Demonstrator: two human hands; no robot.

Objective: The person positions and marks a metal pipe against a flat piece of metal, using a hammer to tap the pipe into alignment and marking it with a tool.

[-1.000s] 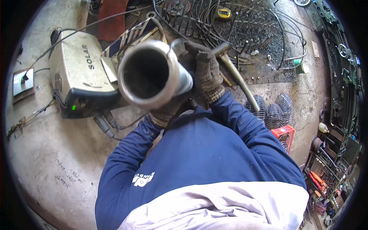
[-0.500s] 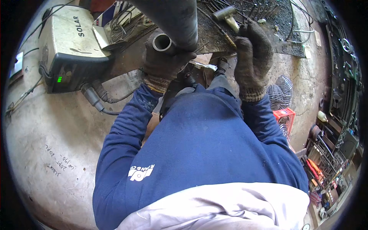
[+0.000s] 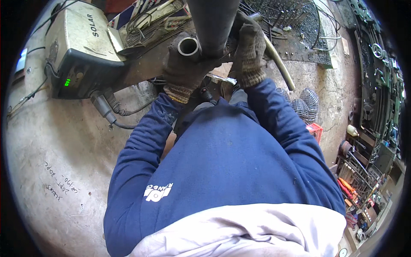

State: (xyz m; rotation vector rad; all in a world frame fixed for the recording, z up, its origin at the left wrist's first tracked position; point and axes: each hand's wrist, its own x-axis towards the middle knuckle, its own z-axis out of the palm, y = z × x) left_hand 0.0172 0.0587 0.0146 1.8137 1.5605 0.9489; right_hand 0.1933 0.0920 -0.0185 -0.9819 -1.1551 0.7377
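A wide dark metal pipe (image 3: 212,23) runs from the top edge down to my chest. My left hand (image 3: 185,68), in a dark knitted glove, grips it from the left, and a smaller open-ended steel tube (image 3: 189,46) sits right by that hand's fingers. Whether the left hand also holds the small tube I cannot tell. My right hand (image 3: 249,49), in a grey-brown glove, clasps the wide pipe from the right. Both blue sleeves reach up from the lower edge.
A grey welding machine (image 3: 79,47) with a green display and thick cables stands at the upper left on the concrete floor. A brass-coloured bar (image 3: 280,64), a black wrought-iron grille (image 3: 295,21), wire coils (image 3: 306,103), a red crate (image 3: 316,130) and cluttered racks (image 3: 368,171) lie to the right.
The view has tipped: the wide pipe, earlier facing me open-ended, now points up past the top edge. My right hand moved from beside the grille onto the pipe; my left kept its grip.
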